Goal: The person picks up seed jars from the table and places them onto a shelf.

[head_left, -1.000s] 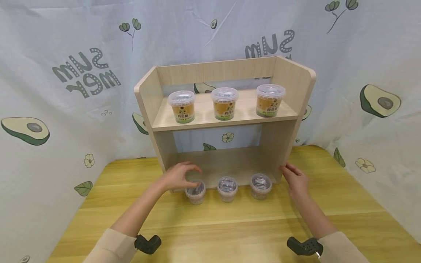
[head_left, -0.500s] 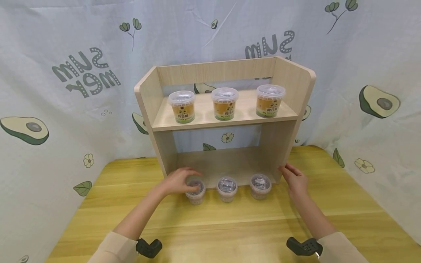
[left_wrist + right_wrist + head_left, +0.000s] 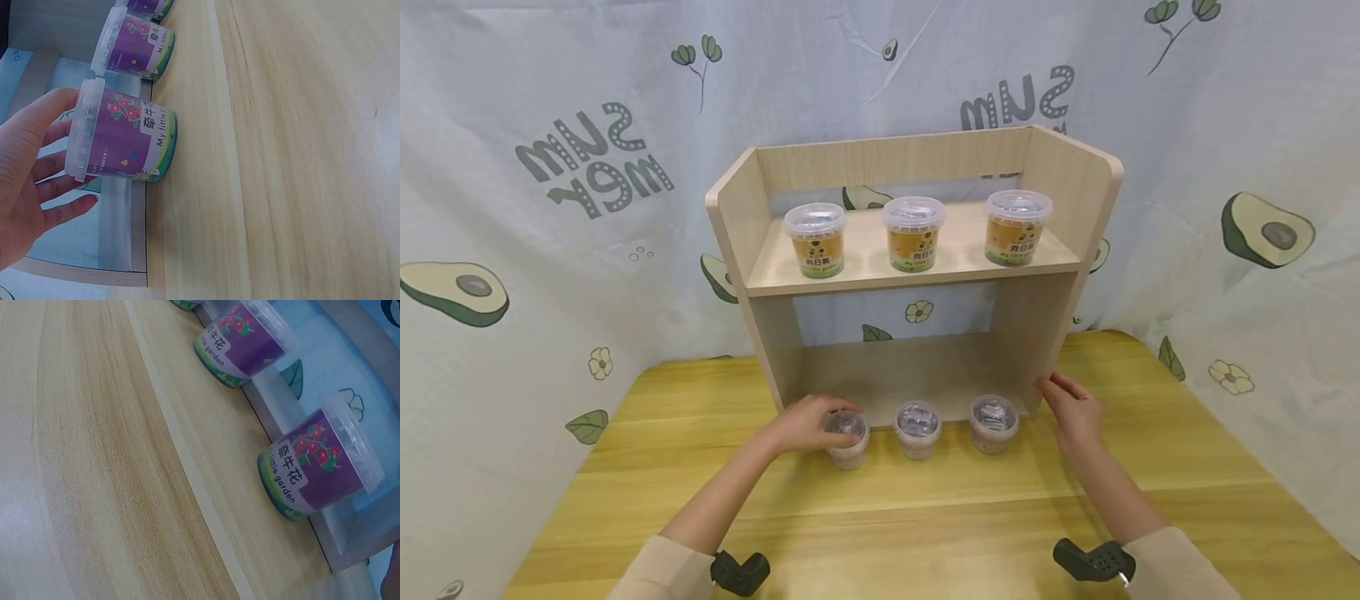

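Observation:
My left hand [image 3: 808, 425] has its thumb and fingers round the lid rim of the left clear-lidded plastic tub [image 3: 128, 134], which stands upright on the table. This tub has a purple label with red flowers. Beside it in a row are a middle tub [image 3: 917, 430] and a right tub [image 3: 315, 462], both with similar labels. The right hand [image 3: 1074, 410] pinches the front edge of the right side panel of the wooden shelf [image 3: 917, 283], low down near the table. In the right wrist view only a bit of that hand shows at the lower right edge.
Several more objects stand above: a left yellow-labelled tub [image 3: 817, 242], a middle one [image 3: 913, 237] and a right one [image 3: 1017, 230] on the upper shelf board. The wooden table [image 3: 925, 533] extends in front. A patterned cloth [image 3: 625, 83] hangs behind and at both sides.
My left hand has come down from above the left tub, and its fingers have closed in round the lid. The right hand has stayed at the shelf's side panel.

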`<state>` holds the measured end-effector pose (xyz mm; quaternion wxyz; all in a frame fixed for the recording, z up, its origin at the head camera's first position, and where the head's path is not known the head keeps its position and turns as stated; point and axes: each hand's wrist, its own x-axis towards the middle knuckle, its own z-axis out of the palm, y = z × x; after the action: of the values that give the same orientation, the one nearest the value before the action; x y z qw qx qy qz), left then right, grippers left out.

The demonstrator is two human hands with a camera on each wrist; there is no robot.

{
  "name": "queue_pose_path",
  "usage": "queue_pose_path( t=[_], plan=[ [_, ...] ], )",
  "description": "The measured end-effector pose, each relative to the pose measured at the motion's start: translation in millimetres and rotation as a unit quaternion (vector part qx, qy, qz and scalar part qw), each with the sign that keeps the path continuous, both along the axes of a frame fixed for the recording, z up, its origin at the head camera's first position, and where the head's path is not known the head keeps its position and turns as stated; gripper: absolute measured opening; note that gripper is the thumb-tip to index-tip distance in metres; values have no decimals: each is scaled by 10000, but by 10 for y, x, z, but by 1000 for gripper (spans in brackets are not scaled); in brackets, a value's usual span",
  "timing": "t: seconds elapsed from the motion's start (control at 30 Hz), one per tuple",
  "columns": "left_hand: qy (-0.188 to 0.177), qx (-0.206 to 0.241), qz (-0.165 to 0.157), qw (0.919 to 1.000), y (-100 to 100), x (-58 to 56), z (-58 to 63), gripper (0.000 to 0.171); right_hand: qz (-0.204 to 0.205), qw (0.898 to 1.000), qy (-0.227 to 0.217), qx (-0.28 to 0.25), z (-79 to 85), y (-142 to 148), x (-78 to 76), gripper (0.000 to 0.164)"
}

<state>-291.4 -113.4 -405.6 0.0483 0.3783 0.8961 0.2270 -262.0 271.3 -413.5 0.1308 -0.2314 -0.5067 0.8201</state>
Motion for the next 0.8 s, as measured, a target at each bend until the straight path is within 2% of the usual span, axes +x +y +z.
queue_pose_path(
  t=[0.23, 0.33, 0.53, 0.8],
  plan=[
    [34, 98, 0, 9999, 14, 12, -5, 40, 14, 10000, 44, -23, -1, 1, 4, 24],
    [101, -13, 39, 9999, 35, 47, 2, 42, -18, 10000, 72, -32, -2, -4, 4, 25],
    [236, -340, 252, 9988, 77, 112, 18, 51, -29, 9997, 113, -204, 5, -12, 1, 26],
    [227, -293, 418, 9984, 111, 102, 15, 52, -51, 9996, 87, -258, 18, -15, -3, 26]
  ],
)
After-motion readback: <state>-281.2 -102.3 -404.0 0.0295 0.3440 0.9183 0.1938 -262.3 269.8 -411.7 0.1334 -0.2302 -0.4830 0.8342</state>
